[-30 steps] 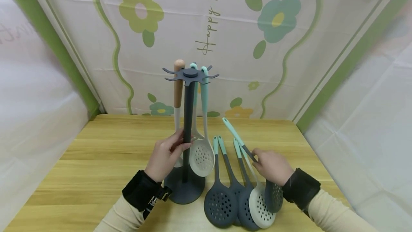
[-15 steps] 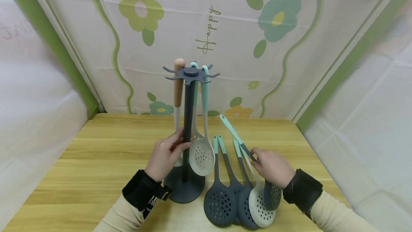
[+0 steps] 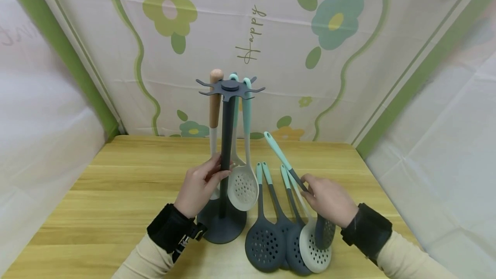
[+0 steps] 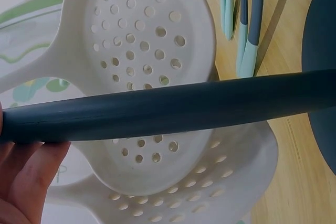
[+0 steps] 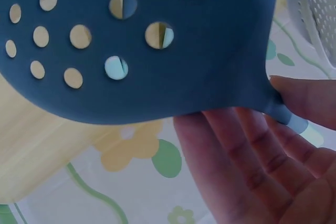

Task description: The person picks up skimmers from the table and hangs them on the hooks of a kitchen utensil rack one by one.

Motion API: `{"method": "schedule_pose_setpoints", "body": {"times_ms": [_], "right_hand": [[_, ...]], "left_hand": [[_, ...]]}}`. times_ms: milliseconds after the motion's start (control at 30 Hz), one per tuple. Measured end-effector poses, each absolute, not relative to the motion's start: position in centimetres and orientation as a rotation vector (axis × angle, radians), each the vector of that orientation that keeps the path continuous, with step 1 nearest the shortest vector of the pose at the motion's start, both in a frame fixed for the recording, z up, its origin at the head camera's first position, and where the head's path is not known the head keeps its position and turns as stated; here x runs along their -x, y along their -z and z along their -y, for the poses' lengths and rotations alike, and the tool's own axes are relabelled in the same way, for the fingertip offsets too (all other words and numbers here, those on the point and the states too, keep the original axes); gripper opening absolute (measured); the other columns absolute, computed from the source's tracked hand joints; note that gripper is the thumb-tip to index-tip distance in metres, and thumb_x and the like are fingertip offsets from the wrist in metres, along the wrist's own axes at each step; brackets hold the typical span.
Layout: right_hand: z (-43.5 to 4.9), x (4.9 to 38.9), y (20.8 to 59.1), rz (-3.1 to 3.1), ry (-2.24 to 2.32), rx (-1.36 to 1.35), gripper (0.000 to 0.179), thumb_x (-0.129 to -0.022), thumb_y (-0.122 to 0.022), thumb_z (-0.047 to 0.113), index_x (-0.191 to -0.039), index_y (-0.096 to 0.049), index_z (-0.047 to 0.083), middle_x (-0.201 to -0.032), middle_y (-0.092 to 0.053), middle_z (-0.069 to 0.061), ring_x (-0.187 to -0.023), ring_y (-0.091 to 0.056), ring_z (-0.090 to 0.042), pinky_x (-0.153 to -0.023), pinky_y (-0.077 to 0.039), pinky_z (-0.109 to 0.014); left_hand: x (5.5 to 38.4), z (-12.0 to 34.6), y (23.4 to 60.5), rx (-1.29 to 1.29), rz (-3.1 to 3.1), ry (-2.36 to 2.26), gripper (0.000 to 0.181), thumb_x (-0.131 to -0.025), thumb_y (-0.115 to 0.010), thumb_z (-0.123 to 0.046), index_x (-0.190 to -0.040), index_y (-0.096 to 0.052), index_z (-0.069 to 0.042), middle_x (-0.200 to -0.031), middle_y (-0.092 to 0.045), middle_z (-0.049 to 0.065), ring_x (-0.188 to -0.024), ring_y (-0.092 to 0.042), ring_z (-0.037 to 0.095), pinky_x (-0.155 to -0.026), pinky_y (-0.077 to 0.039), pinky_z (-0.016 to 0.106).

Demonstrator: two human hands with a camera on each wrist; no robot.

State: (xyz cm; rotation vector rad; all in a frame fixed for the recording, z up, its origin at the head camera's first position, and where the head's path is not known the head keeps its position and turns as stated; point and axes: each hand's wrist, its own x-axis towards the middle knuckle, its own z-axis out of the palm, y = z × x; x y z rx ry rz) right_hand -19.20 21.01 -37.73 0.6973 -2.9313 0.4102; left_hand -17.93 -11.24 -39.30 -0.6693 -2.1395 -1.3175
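My left hand (image 3: 199, 186) grips the dark pole (image 3: 227, 137) of an upright utensil stand with a round base and a hooked top. Two pale slotted spoons with mint handles hang from it, the nearer slotted spoon (image 3: 243, 188) right beside my fingers. A utensil with a wooden handle (image 3: 214, 106) also hangs there, its lower end hidden behind my hand. My right hand (image 3: 331, 199) pinches a dark-blue skimmer (image 5: 220, 51) by its neck, its mint handle slanting up to the left. In the head view, the skimmer's perforated head is partly hidden by that hand.
Right of the stand, several perforated utensils lie on the wooden table (image 3: 128, 193), overlapping: a dark skimmer (image 3: 265, 246) at the left and a pale skimmer (image 3: 311, 255) at the right. A patterned cloth (image 3: 248, 20) stands behind the table.
My right hand has lifted and tilted the dark-blue skimmer slightly; its handle tip is higher and a bit further left. My left hand keeps its hold on the pole.
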Motion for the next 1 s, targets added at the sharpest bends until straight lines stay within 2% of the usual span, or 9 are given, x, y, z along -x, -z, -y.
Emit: {"method": "schedule_pose_setpoints", "body": {"times_ms": [467,1000], "right_hand": [[-20.4,18.4,37.0,2.830,-0.421,-0.751,0.021,-0.090,-0.070,0.013,-0.109,-0.066,0.005,-0.067,-0.055,0.010,-0.047,-0.036,-0.001,-0.042,-0.035,-0.025],[-20.0,17.6,36.3,2.777,-0.438,-0.766,0.022,-0.089,-0.071,0.014,-0.109,-0.067,0.006,-0.067,-0.056,0.011,-0.048,-0.036,0.001,-0.041,-0.036,-0.024]], "left_hand": [[18.0,11.2,39.4,0.684,2.119,1.327,0.044,-0.090,-0.068,-0.006,-0.132,-0.064,0.006,-0.104,-0.077,0.016,-0.094,-0.075,0.026,-0.075,-0.063,0.037],[18.0,11.2,39.5,0.701,2.105,1.330,0.045,-0.089,-0.068,-0.004,-0.133,-0.063,0.008,-0.105,-0.077,0.019,-0.093,-0.075,0.027,-0.074,-0.063,0.036]]}}
